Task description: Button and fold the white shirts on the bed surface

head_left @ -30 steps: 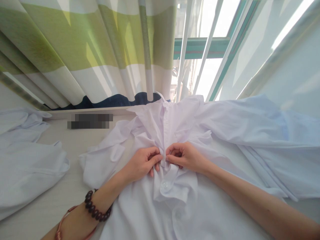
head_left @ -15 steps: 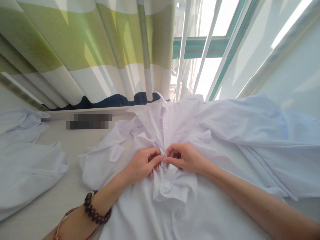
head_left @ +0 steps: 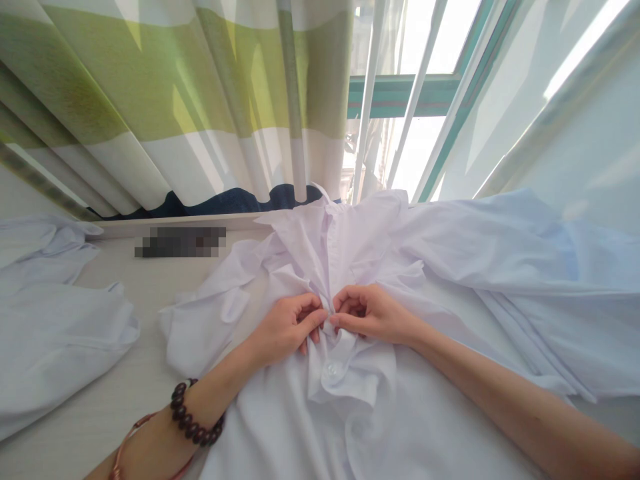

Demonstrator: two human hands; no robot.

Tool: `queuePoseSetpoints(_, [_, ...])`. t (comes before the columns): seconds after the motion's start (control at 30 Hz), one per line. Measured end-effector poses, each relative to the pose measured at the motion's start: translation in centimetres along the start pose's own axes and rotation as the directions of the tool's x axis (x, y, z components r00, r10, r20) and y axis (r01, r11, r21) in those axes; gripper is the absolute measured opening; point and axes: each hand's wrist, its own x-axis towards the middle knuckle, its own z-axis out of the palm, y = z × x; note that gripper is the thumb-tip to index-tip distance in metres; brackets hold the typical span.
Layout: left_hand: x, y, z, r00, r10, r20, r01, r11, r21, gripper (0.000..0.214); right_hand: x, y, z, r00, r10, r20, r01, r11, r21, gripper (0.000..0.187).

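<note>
A white button-front garment lies spread before me, its collar end toward the window. My left hand pinches one side of the front opening between thumb and fingers. Facing it, my right hand pinches the other side, and the two thumb tips almost meet. Whatever small part sits between the fingertips is hidden. Just below my hands the cloth bunches up, and a round white button shows on a folded flap. On my left wrist are a dark bead bracelet and a thin reddish band.
Another white garment lies at the left on the pale tabletop. A blurred-out dark object rests near the back edge. Green-and-white curtains hang behind, beside a barred window. Folded white cloth covers the right side.
The view has shifted very slightly. Both hands keep their pinch at the same place on the garment's front, with barely any finger movement.
</note>
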Motion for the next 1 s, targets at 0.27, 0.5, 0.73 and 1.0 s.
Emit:
queuePoseSetpoints(0.27, [-0.1,0.3,-0.02,1.0,0.004,-0.001,-0.004,1.0,-0.023,0.025,-0.04,-0.01,-0.33,0.999,-0.005,0.034,0.003,0.999,0.05,0.009])
queuePoseSetpoints(0.5, [-0.15,0.46,0.03,1.0,-0.004,0.003,0.004,0.999,-0.034,0.026,0.08,0.14,-0.39,0.999,0.005,0.044,-0.008,0.998,0.063,0.009])
queuePoseSetpoints(0.73, [-0.04,0.1,-0.02,1.0,-0.003,0.012,0.003,1.0,-0.004,0.027,0.05,0.22,-0.53,0.998,0.021,0.06,-0.025,0.998,0.065,0.013])
queuePoseSetpoints(1.0, [-0.16,0.41,0.01,1.0,-0.021,0.005,0.021,1.0,0.004,0.029,0.11,0.04,-0.65,0.996,0.035,0.076,-0.04,0.997,0.065,0.027])
